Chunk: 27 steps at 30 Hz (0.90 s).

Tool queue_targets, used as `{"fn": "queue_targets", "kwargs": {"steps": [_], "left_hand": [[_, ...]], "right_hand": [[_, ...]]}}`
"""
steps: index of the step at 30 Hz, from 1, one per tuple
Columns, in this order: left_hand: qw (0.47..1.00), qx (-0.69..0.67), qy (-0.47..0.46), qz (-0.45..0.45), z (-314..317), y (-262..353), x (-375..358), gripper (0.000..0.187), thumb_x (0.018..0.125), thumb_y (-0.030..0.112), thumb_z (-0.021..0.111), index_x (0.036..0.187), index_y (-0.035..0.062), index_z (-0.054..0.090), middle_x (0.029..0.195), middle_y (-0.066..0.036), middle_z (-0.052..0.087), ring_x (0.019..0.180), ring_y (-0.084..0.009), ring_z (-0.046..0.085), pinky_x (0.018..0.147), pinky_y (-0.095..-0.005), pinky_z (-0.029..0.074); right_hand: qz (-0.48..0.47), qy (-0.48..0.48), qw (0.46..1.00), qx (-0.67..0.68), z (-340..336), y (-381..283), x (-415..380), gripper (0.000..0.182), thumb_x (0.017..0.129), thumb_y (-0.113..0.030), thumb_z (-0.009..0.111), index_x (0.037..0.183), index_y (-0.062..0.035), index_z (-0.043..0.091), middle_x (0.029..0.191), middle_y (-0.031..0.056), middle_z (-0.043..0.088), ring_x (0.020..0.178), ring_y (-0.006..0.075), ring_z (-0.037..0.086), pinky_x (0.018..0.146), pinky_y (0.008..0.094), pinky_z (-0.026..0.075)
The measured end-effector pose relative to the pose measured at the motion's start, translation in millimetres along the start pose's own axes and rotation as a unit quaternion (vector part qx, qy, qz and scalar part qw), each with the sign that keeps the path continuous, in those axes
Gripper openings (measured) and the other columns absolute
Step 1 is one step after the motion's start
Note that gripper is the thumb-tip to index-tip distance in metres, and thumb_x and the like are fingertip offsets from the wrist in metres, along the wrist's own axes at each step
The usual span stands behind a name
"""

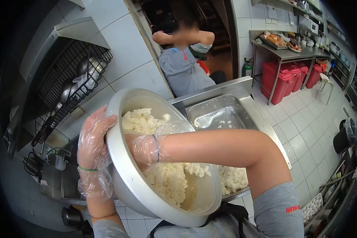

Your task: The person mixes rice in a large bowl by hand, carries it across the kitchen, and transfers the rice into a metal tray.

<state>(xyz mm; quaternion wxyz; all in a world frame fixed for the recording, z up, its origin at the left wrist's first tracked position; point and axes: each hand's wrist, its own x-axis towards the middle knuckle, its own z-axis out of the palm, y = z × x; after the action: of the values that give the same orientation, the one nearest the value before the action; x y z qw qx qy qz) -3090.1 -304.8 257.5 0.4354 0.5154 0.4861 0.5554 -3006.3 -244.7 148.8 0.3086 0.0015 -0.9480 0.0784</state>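
Note:
A big metal pot [121, 158] of cooked white rice [166, 182] is tilted in front of me, its mouth facing right. My left hand [94, 139], in a clear plastic glove with a green band at the wrist, grips the rim on the left side. My right hand [142, 148], gloved too with a dark band, reaches inside the pot against the rice; its fingers are hidden. Beyond the pot sits a steel pan [242, 113] with a white rice paddle [210, 119] and stray grains. More white rice [233, 179] lies to the right, partly behind the pot and my arm.
Another person [186, 65] is in the doorway, one arm raised. At left, a black wire rack [73, 77] holds metal bowls. Red bins [277, 79] stand under a steel table [283, 54] bearing food trays at the back right. Egg trays [312, 206] are at the lower right.

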Motion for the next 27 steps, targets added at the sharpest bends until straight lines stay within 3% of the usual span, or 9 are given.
{"fn": "queue_targets", "kwargs": {"steps": [4, 6, 7, 9, 12, 15, 21, 24, 27], "left_hand": [[0.991, -0.001, -0.136, -0.001, 2.0, 6.8, 3.0, 0.050, 0.079, 0.010, 0.060, 0.121, -0.0114, 0.044, 0.095, -0.013, 0.062, 0.077, -0.0147, 0.061, 0.071, -0.0246, 0.050], [0.975, -0.017, -0.221, -0.001, 6.8, 11.1, 6.0, 0.049, 0.079, 0.008, 0.059, 0.121, -0.0117, 0.044, 0.097, -0.014, 0.062, 0.078, -0.0151, 0.062, 0.072, -0.0250, 0.050], [0.977, -0.015, -0.213, -0.005, 7.4, 10.1, 7.1, 0.048, 0.079, 0.008, 0.058, 0.121, -0.0116, 0.044, 0.097, -0.014, 0.062, 0.078, -0.0152, 0.062, 0.073, -0.0252, 0.051], [0.981, -0.014, -0.192, -0.010, 4.1, 7.6, 7.4, 0.047, 0.079, 0.006, 0.057, 0.121, -0.0115, 0.045, 0.098, -0.014, 0.062, 0.080, -0.0154, 0.062, 0.074, -0.0256, 0.051], [0.976, -0.052, -0.209, -0.006, 7.1, 4.4, 7.1, 0.046, 0.079, 0.006, 0.056, 0.120, -0.0117, 0.045, 0.099, -0.015, 0.062, 0.081, -0.0158, 0.063, 0.075, -0.0259, 0.051], [0.974, -0.045, -0.221, -0.011, 9.6, 7.6, 5.8, 0.048, 0.079, 0.007, 0.057, 0.120, -0.0122, 0.044, 0.099, -0.016, 0.061, 0.081, -0.0161, 0.063, 0.075, -0.0258, 0.051], [0.969, -0.065, -0.240, 0.002, 31.4, 7.4, 3.5, 0.049, 0.077, 0.009, 0.059, 0.119, -0.0127, 0.044, 0.098, -0.016, 0.061, 0.081, -0.0157, 0.063, 0.074, -0.0252, 0.051], [0.961, -0.049, -0.273, -0.005, 45.7, 18.3, 0.5, 0.049, 0.077, 0.009, 0.059, 0.118, -0.0130, 0.044, 0.097, -0.016, 0.061, 0.079, -0.0153, 0.063, 0.072, -0.0241, 0.051], [0.954, -0.043, -0.296, -0.011, 57.5, 21.4, 2.9, 0.051, 0.077, 0.010, 0.060, 0.119, -0.0141, 0.043, 0.097, -0.016, 0.061, 0.078, -0.0153, 0.064, 0.071, -0.0232, 0.052]], "right_hand": [[0.082, -0.174, 0.969, -0.157, -22.4, -39.9, -6.5, 0.041, 0.076, -0.044, 0.060, 0.107, -0.0178, 0.063, 0.118, 0.0094, 0.052, 0.115, 0.0280, 0.042, 0.092, 0.0493, 0.037], [0.113, -0.212, 0.956, -0.170, -31.7, -57.2, -20.6, 0.046, 0.074, -0.048, 0.062, 0.112, -0.0202, 0.063, 0.124, 0.0083, 0.049, 0.120, 0.0283, 0.038, 0.093, 0.0520, 0.036], [0.133, -0.214, 0.955, -0.159, -35.4, -64.6, -32.2, 0.049, 0.073, -0.049, 0.063, 0.114, -0.0214, 0.062, 0.127, 0.0077, 0.047, 0.123, 0.0285, 0.036, 0.093, 0.0534, 0.035], [0.183, -0.175, 0.963, -0.090, -31.3, -72.1, -62.1, 0.060, 0.065, -0.055, 0.067, 0.117, -0.0252, 0.058, 0.133, 0.0079, 0.039, 0.129, 0.0341, 0.025, 0.092, 0.0613, 0.031], [0.218, -0.014, 0.969, -0.114, -22.6, -84.3, -107.5, 0.066, 0.062, -0.052, 0.071, 0.118, -0.0216, 0.056, 0.134, 0.0129, 0.035, 0.130, 0.0383, 0.024, 0.095, 0.0610, 0.032], [0.293, -0.019, 0.950, -0.105, -25.2, -96.6, -148.4, 0.067, 0.059, -0.051, 0.073, 0.116, -0.0205, 0.056, 0.135, 0.0134, 0.034, 0.131, 0.0391, 0.023, 0.099, 0.0603, 0.029], [0.334, 0.128, 0.934, -0.026, 18.7, -99.3, -273.4, 0.076, 0.056, -0.034, 0.081, 0.123, -0.0188, 0.050, 0.138, 0.0165, 0.030, 0.131, 0.0427, 0.023, 0.106, 0.0533, 0.027], [0.416, 0.070, 0.906, -0.033, 19.7, -115.2, -303.5, 0.077, 0.056, -0.029, 0.081, 0.125, -0.0194, 0.048, 0.137, 0.0174, 0.030, 0.131, 0.0411, 0.025, 0.106, 0.0497, 0.029], [0.456, 0.026, 0.889, 0.020, 8.9, -114.7, -324.4, 0.076, 0.059, -0.013, 0.078, 0.129, -0.0163, 0.046, 0.138, 0.0175, 0.031, 0.129, 0.0409, 0.029, 0.108, 0.0447, 0.028]]}}
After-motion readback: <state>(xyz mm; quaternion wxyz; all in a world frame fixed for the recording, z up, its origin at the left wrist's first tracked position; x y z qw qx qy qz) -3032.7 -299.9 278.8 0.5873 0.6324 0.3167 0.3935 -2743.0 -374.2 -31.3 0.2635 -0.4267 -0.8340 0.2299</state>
